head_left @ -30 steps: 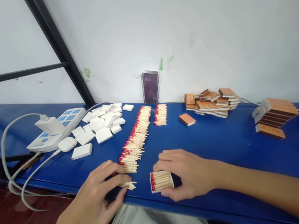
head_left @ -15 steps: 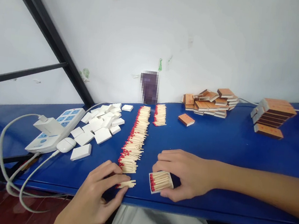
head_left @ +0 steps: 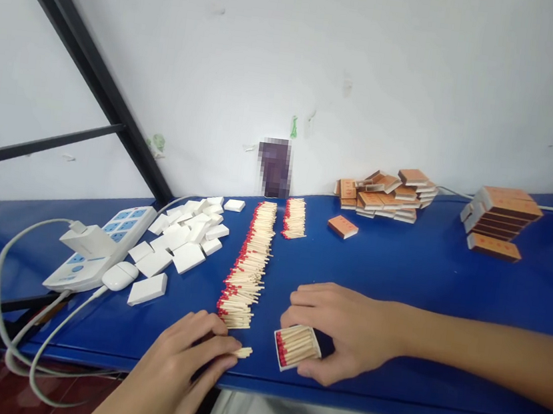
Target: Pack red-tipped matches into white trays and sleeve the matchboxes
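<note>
My right hand [head_left: 342, 326] grips a small white tray [head_left: 296, 347] filled with red-tipped matches, thumb and fingers closed on its edges near the front of the blue table [head_left: 423, 279]. My left hand [head_left: 180, 373] pinches a few loose matches [head_left: 241, 352] against the table just left of the tray. A long row of red-tipped matches [head_left: 249, 267] runs away from my left hand toward the wall, with a shorter bundle [head_left: 295, 218] beside its far end.
Several empty white trays [head_left: 182, 236] lie at the left, next to a white power strip [head_left: 100, 246] with cables and an earbud case [head_left: 119, 276]. Orange matchbox sleeves are piled at the back [head_left: 389, 194] and stacked at far right [head_left: 501, 218]. One sleeve [head_left: 342, 226] lies alone.
My left hand has drawn the small bunch of matches slightly toward the table's front edge, away from the row. The right hand keeps its hold on the tray. The view tilted a little.
</note>
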### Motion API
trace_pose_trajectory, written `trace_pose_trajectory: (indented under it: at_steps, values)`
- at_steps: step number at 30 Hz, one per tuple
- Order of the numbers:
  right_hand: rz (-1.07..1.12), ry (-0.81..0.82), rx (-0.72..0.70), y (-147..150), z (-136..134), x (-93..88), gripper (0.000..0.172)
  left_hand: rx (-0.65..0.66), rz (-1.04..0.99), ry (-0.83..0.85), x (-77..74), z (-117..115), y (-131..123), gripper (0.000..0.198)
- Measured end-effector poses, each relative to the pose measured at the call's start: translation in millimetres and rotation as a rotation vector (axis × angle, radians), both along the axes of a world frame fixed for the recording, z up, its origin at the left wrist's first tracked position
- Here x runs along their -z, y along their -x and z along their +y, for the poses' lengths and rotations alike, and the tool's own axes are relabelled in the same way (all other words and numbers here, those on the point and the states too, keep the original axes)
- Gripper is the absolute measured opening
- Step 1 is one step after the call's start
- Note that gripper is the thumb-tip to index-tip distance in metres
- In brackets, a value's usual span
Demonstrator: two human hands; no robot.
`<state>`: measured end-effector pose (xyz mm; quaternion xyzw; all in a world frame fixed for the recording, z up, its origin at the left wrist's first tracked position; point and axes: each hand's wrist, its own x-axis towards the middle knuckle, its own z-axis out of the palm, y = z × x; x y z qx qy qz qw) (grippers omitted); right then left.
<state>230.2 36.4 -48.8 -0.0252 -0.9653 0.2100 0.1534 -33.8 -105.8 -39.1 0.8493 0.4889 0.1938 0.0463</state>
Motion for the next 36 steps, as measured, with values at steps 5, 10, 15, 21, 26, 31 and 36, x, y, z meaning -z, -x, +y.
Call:
trace_pose_trajectory:
  at_steps: [5,10,15,21,26,31,36]
  values:
    - [-0.018,-0.011,0.009,0,0,-1.9,0.038,-0.003,0.141,-0.128,-5.0,-1,-8,0.024]
    - [-0.022,-0.030,0.007,-1,-1,-2.1,0.036,-0.011,0.269,-0.264,-5.3,0,-17,0.031]
    - [-0.014,-0.032,0.005,-2,-1,-1.2,0.035,-0.029,0.298,-0.263,-3.4,0,-22,0.029]
    - [-0.016,-0.047,0.008,-1,-1,-1.5,0.035,0.001,0.345,-0.298,-8.1,3,-22,0.037]
    - [-0.027,-0.038,0.006,0,-1,-2.8,0.035,0.026,0.357,-0.300,-11.2,5,-23,0.040]
    - [0.006,-0.035,0.002,-2,0,0.3,0.042,-0.004,0.250,-0.278,-9.8,5,-28,0.029]
    - [0.076,0.005,0.034,-2,-2,-6.0,0.045,-0.026,0.125,-0.257,-9.1,3,-33,0.019]
